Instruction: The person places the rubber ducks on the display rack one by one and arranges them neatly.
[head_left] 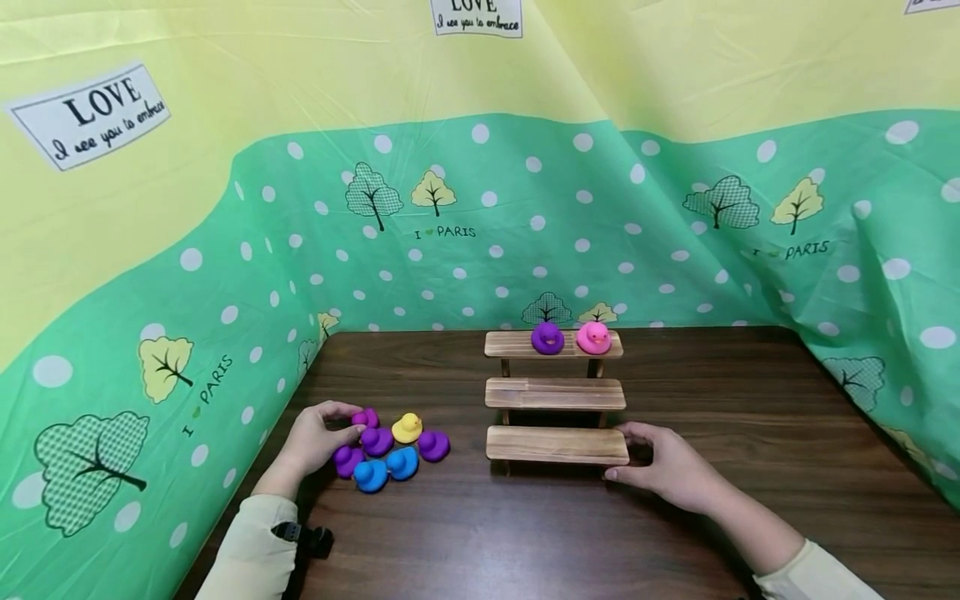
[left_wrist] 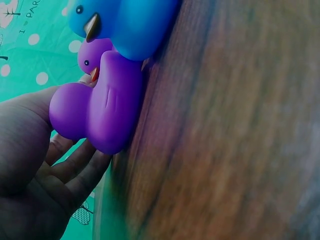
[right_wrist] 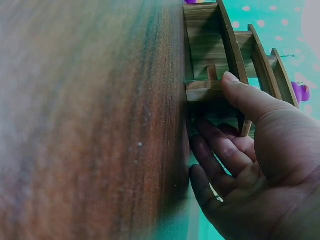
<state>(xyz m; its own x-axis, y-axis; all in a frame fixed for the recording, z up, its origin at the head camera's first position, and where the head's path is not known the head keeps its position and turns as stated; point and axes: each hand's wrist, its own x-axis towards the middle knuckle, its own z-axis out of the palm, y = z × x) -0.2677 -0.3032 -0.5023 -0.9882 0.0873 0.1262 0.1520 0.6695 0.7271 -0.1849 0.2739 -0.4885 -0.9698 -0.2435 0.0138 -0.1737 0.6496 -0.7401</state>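
My left hand (head_left: 318, 437) reaches to the far left of a group of rubber ducks, its thumb and fingers about the rearmost purple duck (head_left: 365, 417). In the left wrist view another purple duck (left_wrist: 115, 105) stands in front of the thumb and hides the fingertips. My right hand (head_left: 671, 467) grips the right end of the lowest step of a three-tier wooden stand (head_left: 557, 446), thumb at the front and fingers behind. In the right wrist view the thumb lies along the stand's side (right_wrist: 235, 55). On the top step sit a purple duck (head_left: 548, 338) and a pink duck (head_left: 594, 337).
Beside my left hand stand several more purple ducks (head_left: 433, 446), a yellow duck (head_left: 407, 427) and two blue ducks (head_left: 371, 476), close together. The dark wooden table (head_left: 480, 533) is bordered by a green and yellow printed cloth (head_left: 450, 300) behind and at both sides.
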